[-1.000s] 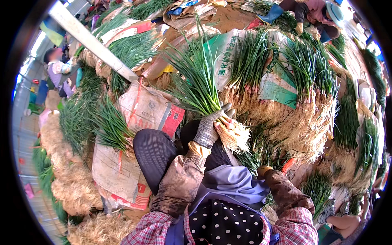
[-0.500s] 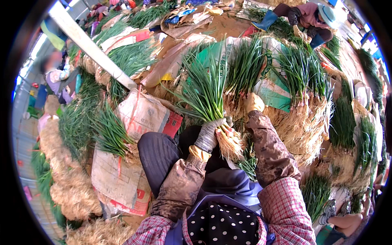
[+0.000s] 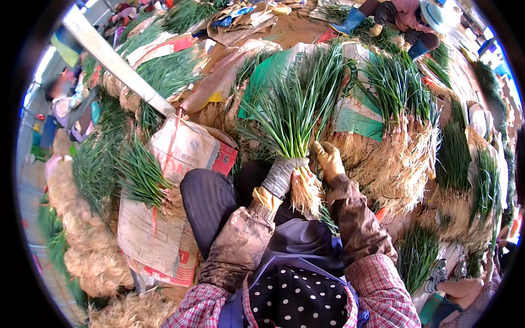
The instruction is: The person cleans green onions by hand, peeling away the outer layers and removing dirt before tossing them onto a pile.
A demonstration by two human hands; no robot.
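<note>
My left hand, in a glove with grey wrapping, is closed around the base of a thick bunch of green onions. The leaves fan upward and away, and the pale roots hang below the fist. My right hand, in a tan glove, is at the bunch's right side, its fingers curled against the stems. Its fingertips are partly hidden there. Just right of it lies a row of green onions with a mass of straw-coloured roots toward me.
A smaller bunch lies left of my knee on flattened sacks. A white beam slants across the upper left. Another person with blue boots works at the upper right. Someone's leg shows at the lower right.
My right hand has come back from the pile to the held bunch. Green onions that lay ahead of it now stand against the bunch, which looks fuller.
</note>
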